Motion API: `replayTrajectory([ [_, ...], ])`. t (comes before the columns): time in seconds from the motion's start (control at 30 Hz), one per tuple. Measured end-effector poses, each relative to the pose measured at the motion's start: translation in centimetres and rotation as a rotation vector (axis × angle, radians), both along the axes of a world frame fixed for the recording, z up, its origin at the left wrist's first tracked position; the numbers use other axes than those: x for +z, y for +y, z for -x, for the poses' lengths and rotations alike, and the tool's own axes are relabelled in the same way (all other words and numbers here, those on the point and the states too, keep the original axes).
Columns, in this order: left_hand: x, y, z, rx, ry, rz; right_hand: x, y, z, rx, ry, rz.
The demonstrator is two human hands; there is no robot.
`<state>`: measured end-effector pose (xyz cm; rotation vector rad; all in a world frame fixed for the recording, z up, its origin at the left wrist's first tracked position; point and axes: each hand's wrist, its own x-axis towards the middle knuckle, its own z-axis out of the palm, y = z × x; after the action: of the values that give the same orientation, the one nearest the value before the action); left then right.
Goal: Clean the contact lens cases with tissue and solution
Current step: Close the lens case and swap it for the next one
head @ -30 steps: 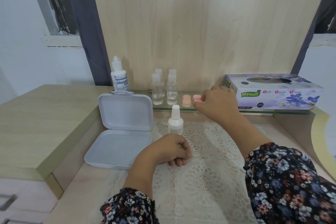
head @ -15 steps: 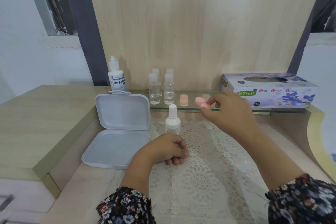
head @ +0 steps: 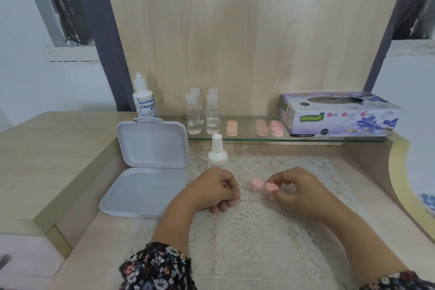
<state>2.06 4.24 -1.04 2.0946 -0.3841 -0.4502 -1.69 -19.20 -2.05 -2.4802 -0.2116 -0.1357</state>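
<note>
Mostly lace mat (head: 254, 231) on wood desk (head: 47, 148), wht wall (head: 28, 82) behind.

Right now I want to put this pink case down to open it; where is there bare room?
Free: the lace mat in front of both hands, and its right part up toward the glass shelf. Crowded: the mat's left corner, between the white spray bottle, the open white box and the left hand. The right hand holds the pink case.
</note>
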Motion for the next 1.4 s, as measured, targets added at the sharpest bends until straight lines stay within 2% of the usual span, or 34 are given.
replayTrajectory([
  [0.13, -0.7, -1.5, 0.2, 0.012, -0.11, 0.051, -0.7, -0.6, -0.3, 0.073, -0.009, 0.033],
  [0.27, -1.7, -2.8, 0.4, -0.011, -0.249, -0.011, -0.9, -0.9, -0.4, 0.1, -0.019, 0.034],
  [0.5, -1.9, -3.5, 0.8, -0.032, -0.359, -0.175, -1.5, -1.3, -0.6, 0.116, 0.0, -0.008],
  [0.77, -1.9, -4.0, 0.8, -0.015, -0.441, -0.232, -1.6, -0.9, -0.6, 0.082, 0.013, -0.071],
  [1.07, -1.7, -4.7, 0.9, 0.058, -0.408, -0.232, -1.5, -0.8, -0.6, 0.08, 0.024, -0.095],
  [1.4, -2.0, -3.9, 1.1, -0.037, -0.279, 0.032, -1.4, -0.8, -0.4, 0.075, 0.05, -0.129],
])
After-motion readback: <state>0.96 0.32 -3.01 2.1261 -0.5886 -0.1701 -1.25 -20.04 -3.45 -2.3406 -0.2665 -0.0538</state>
